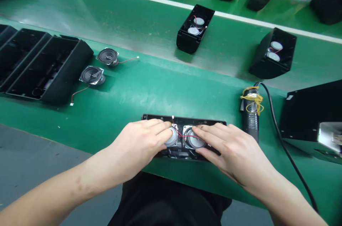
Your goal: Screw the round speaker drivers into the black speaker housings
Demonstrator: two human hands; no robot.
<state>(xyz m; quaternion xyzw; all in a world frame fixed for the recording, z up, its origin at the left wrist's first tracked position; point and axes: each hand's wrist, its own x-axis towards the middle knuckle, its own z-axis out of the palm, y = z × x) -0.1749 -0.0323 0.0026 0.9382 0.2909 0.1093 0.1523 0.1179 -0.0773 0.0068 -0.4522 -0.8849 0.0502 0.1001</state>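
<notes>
Open black speaker housing (184, 121) lies at the near bench edge, cavity up, so both seated drivers (196, 139) face the worker. Left hand (141, 144) and right hand (227, 149) rest flat on it, fingers spread and pressing, gripping nothing. Red wires (178, 129) cross between the drivers. Two loose speakers (92, 75) wait at 10 o'clock beside empty housings (48, 69); corded tool (251, 112) at 2 o'clock, within right reach.
</notes>
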